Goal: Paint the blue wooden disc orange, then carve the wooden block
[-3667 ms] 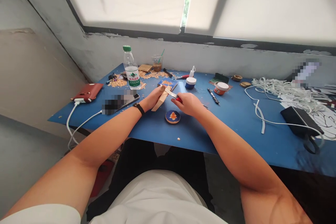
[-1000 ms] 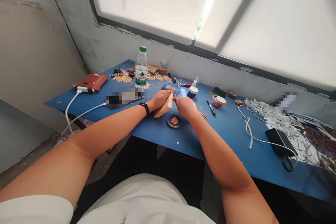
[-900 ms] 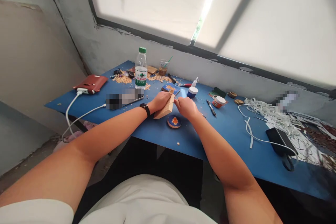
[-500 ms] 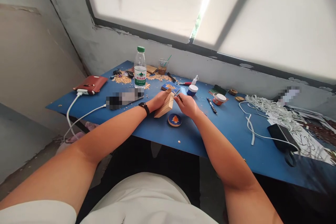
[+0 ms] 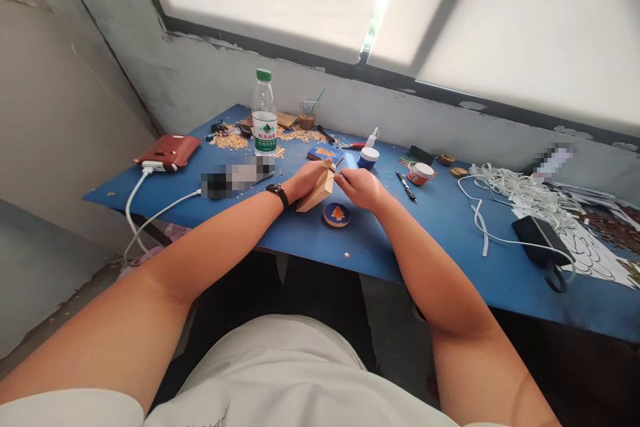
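Observation:
A light wooden block (image 5: pixel 318 195) is tilted above the blue table's front part, with my left hand (image 5: pixel 309 180) wrapped round its left side. My right hand (image 5: pixel 361 188) is closed at the block's right, round a thin tool whose narrow tip points at the block's top edge; most of the tool is hidden in the fingers. Just below lies a round wooden disc (image 5: pixel 337 215) with an orange tree shape on blue. Behind my hands is a blue piece (image 5: pixel 323 152) with an orange pattern.
Around the blue table (image 5: pixel 440 240) stand a water bottle (image 5: pixel 264 113), a blue paint jar (image 5: pixel 368 159), an orange jar (image 5: pixel 420 173), a pen (image 5: pixel 407 185), a red case (image 5: pixel 170 152), wood shavings (image 5: pixel 230 137), white strips and cables, and a black box (image 5: pixel 541 240).
The camera view has shifted slightly, so the table sits a little higher. Both hands keep their grip, the block and tool still close together.

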{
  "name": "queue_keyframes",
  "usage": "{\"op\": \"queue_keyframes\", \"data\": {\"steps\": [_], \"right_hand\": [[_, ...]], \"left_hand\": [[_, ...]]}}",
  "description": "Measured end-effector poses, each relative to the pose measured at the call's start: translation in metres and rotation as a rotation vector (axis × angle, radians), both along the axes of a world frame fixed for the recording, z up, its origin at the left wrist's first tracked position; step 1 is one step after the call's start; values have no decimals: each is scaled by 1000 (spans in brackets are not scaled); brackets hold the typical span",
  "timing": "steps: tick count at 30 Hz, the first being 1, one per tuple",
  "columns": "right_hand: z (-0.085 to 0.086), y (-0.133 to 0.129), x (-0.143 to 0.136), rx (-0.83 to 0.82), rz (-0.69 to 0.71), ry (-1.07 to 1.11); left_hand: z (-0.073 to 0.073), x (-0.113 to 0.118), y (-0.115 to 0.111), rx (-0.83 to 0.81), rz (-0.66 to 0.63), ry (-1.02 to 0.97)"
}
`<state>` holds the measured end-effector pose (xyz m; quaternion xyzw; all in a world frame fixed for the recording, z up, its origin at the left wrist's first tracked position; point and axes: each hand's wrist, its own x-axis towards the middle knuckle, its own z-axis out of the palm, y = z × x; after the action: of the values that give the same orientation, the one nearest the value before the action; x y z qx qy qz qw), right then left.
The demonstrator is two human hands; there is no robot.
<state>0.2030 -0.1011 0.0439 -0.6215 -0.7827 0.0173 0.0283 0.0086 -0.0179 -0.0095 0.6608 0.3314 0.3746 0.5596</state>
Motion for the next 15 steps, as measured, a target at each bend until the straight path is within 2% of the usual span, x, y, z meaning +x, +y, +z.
{"op": "queue_keyframes", "data": {"steps": [5, 15], "right_hand": [[3, -6, -4, -1, 22, -20], [1, -2, -6, 8, -8, 8]], "left_hand": [[-2, 1, 3, 60, -1, 7], [10, -5, -6, 132, 13, 156]]}}
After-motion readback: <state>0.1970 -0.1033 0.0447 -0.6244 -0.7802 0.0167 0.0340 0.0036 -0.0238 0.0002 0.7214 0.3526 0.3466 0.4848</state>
